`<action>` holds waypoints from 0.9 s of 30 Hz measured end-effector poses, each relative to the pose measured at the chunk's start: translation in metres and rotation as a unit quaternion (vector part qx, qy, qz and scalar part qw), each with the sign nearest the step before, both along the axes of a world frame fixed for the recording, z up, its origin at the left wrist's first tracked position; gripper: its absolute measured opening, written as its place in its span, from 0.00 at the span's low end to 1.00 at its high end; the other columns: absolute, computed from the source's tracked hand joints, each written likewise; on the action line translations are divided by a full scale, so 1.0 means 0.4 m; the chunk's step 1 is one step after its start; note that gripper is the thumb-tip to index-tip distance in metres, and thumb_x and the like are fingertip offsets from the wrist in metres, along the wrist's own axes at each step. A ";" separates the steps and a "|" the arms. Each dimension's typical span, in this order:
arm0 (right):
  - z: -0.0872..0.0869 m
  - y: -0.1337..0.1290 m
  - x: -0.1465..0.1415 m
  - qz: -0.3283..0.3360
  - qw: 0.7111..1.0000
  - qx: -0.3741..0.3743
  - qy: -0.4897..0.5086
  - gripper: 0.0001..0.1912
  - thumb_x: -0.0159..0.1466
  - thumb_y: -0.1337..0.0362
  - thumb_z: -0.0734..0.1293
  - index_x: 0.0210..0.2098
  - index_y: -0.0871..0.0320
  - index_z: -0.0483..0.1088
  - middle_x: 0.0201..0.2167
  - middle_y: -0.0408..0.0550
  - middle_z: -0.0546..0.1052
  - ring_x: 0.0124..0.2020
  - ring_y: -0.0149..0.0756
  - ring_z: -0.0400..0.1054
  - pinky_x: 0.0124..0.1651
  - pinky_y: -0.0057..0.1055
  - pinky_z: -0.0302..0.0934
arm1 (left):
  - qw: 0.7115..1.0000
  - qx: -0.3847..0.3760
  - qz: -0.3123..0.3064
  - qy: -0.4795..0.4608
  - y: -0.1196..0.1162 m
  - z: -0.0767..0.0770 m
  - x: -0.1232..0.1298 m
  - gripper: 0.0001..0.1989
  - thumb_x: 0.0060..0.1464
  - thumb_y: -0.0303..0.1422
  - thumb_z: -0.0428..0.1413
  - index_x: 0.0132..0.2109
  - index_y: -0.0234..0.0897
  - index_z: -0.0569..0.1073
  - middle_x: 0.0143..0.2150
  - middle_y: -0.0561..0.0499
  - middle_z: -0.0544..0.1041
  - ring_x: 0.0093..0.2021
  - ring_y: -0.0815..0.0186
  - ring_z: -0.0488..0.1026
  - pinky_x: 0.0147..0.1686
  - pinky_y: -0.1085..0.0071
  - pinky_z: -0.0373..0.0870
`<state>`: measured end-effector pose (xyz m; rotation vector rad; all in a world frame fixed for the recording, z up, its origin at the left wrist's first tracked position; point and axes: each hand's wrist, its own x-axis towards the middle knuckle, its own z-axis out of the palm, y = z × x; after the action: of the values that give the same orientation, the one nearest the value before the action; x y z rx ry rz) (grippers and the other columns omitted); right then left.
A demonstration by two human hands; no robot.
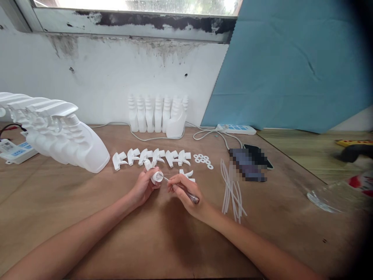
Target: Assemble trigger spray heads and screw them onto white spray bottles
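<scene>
Just on the near side of the row of trigger heads (pixel 159 155), the left hand (pixel 143 186) has its fingers closed around a white sprayer top (pixel 157 177), its round opening turned toward the other hand, presumably so the inside can be seen and reached. The right hand (pixel 189 184) pinches a slim tool (pixel 193 198) rather like a pen, a grip that likely favours fine control; its tip is at the opening, though how deep it goes cannot be told. A loose trigger head (pixel 183 172) lies in front of the row's right end, partly hidden by that hand. Washers (pixel 201 158) sit just beside the row's right end and thin tubes (pixel 233 192) farther right, seemingly sorted by kind for easy picking, while white bottles (pixel 159 114) stand behind the row, near the wall
</scene>
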<state>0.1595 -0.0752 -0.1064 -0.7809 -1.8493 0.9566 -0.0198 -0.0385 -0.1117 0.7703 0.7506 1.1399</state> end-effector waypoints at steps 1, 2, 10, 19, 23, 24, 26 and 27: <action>0.000 0.000 0.002 -0.001 1.000 0.008 -0.005 0.09 0.68 0.67 0.56 0.43 0.55 0.66 0.35 0.46 0.72 0.34 0.33 0.68 0.37 0.30 0.62 | 1.000 0.001 -0.002 0.000 0.000 0.000 0.000 0.13 0.51 0.37 0.60 0.31 0.32 0.67 0.23 0.56 0.63 0.21 0.75 0.58 0.19 0.77 0.51; 0.001 0.000 0.004 -0.001 1.000 0.015 -0.010 0.09 0.67 0.68 0.56 0.43 0.55 0.66 0.35 0.46 0.72 0.34 0.33 0.68 0.37 0.31 0.62 | 1.000 0.003 -0.003 -0.001 -0.001 -0.001 -0.001 0.13 0.51 0.37 0.60 0.30 0.33 0.67 0.22 0.57 0.63 0.21 0.75 0.57 0.19 0.77 0.50; 0.006 0.005 0.007 0.051 0.996 -0.023 0.074 0.08 0.68 0.65 0.58 0.43 0.56 0.67 0.39 0.48 0.72 0.38 0.35 0.70 0.42 0.34 0.64 | 0.998 -0.007 -0.059 0.004 -0.004 0.006 -0.003 0.16 0.51 0.38 0.59 0.26 0.35 0.61 0.16 0.58 0.57 0.16 0.75 0.51 0.17 0.76 0.43; 0.062 0.004 0.045 0.048 0.997 0.046 -0.028 0.07 0.64 0.68 0.59 0.36 0.57 0.68 0.31 0.45 0.73 0.30 0.32 0.67 0.36 0.31 0.61 | 0.994 -0.035 -0.096 0.036 -0.013 0.015 -0.001 0.18 0.48 0.39 0.62 0.29 0.37 0.59 0.17 0.60 0.58 0.15 0.78 0.49 0.16 0.78 0.41; 0.083 -0.004 0.057 0.064 0.997 0.002 -0.054 0.06 0.62 0.68 0.59 0.33 0.57 0.68 0.29 0.45 0.72 0.29 0.32 0.65 0.33 0.29 0.58 | 0.991 -0.040 -0.103 0.076 -0.014 0.015 0.003 0.20 0.45 0.39 0.64 0.32 0.39 0.59 0.20 0.60 0.61 0.15 0.78 0.50 0.14 0.79 0.41; 0.083 -0.004 0.057 0.067 0.997 -0.015 -0.044 0.06 0.62 0.68 0.60 0.32 0.57 0.69 0.29 0.45 0.72 0.29 0.32 0.64 0.32 0.29 0.58 | 0.990 -0.041 -0.106 0.087 -0.014 0.015 0.004 0.21 0.44 0.40 0.64 0.32 0.39 0.58 0.20 0.60 0.61 0.15 0.78 0.49 0.14 0.80 0.41; 0.077 -0.002 0.055 0.074 0.996 -0.055 0.000 0.06 0.62 0.67 0.60 0.32 0.58 0.69 0.29 0.45 0.71 0.29 0.32 0.65 0.32 0.30 0.59 | 0.988 -0.043 -0.109 0.099 -0.013 0.017 0.004 0.21 0.44 0.40 0.64 0.31 0.39 0.58 0.19 0.61 0.60 0.15 0.78 0.49 0.14 0.80 0.42; 0.073 0.000 0.053 0.077 0.994 -0.078 0.029 0.06 0.62 0.66 0.61 0.32 0.58 0.69 0.30 0.46 0.72 0.28 0.32 0.65 0.32 0.30 0.59 | 0.988 -0.044 -0.109 0.102 -0.012 0.019 0.005 0.21 0.44 0.40 0.64 0.31 0.39 0.57 0.18 0.61 0.59 0.14 0.78 0.49 0.14 0.80 0.42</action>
<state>0.1807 -0.0750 -0.0772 -0.7032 -1.8203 1.2219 -0.0180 -0.0435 -0.1042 0.8791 0.8590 0.8340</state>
